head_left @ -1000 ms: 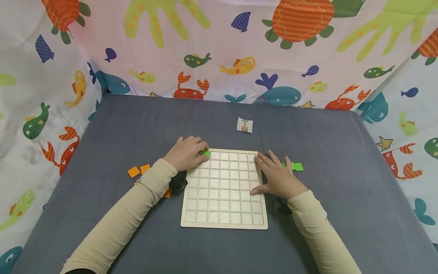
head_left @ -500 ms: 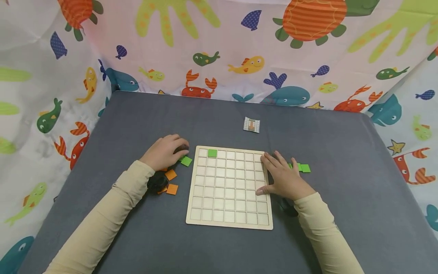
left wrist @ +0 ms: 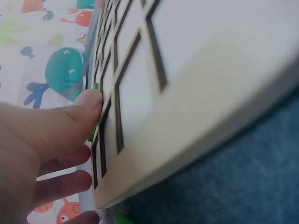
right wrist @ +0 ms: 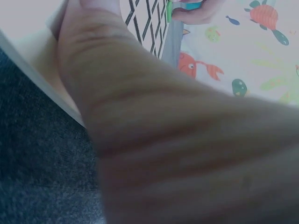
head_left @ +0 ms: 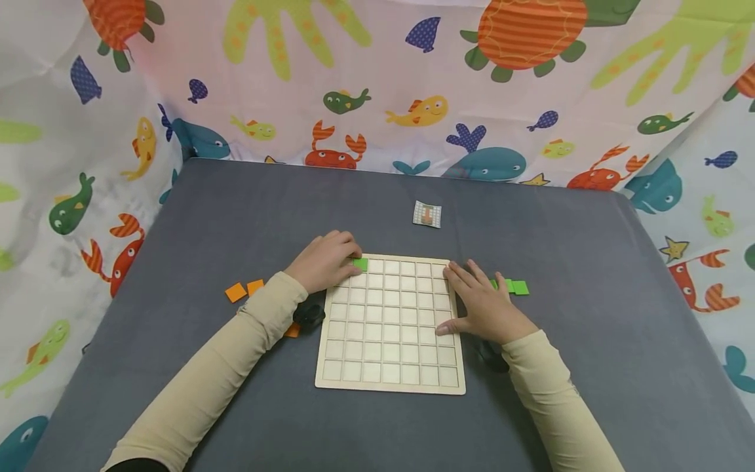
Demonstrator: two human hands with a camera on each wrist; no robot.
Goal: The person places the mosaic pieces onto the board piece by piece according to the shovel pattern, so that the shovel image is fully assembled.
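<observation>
In the head view a pale wooden grid board (head_left: 389,334) lies flat in the middle of the table. My left hand (head_left: 326,261) is at its far left corner, where thumb and fingers pinch a small square green tile (left wrist: 92,134) that the hand mostly hides. A green tile (head_left: 362,264) shows in the far row by the fingertips; I cannot tell whether it is the pinched one. My right hand (head_left: 485,303) rests with spread fingers on the board's right edge, its thumb (right wrist: 98,32) lying on the rim.
Orange tiles (head_left: 235,292) lie left of the board, partly behind the left sleeve. More green tiles (head_left: 520,288) sit beyond the right hand. A small printed grid card (head_left: 427,214) lies behind the board. A sea-animal curtain (head_left: 377,78) borders the table.
My left hand left the board's corner, reached among the tiles at the left, then came back to the corner. The right hand stayed on the right edge. The head view shifted slightly.
</observation>
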